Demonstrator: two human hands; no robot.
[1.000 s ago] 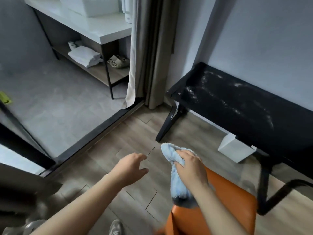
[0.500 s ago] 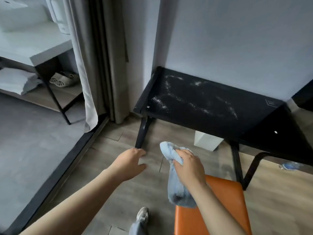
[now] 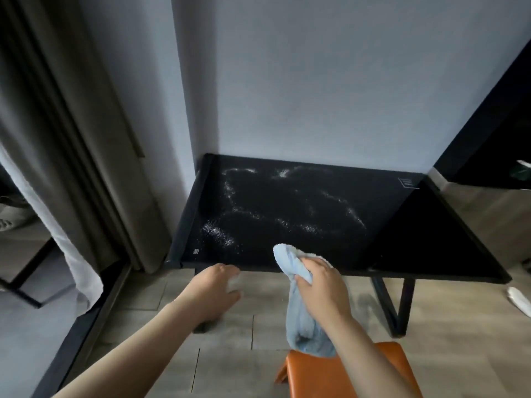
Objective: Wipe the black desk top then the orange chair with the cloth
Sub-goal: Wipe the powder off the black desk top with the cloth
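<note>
Gripping the blue cloth (image 3: pixel 299 326) mid-length, right hand (image 3: pixel 321 288) lets it hang vertically; left hand (image 3: pixel 215 291) relaxed, empty.

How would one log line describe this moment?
right hand: grips blue cloth; left hand: empty; black desk top: powdery, unwiped; orange chair: pending

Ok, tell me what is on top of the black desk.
White powdery streaks lie across the left and middle of the black desk top. The right hand gripping the blue cloth covers a patch at its near edge, hidden from view.
</note>
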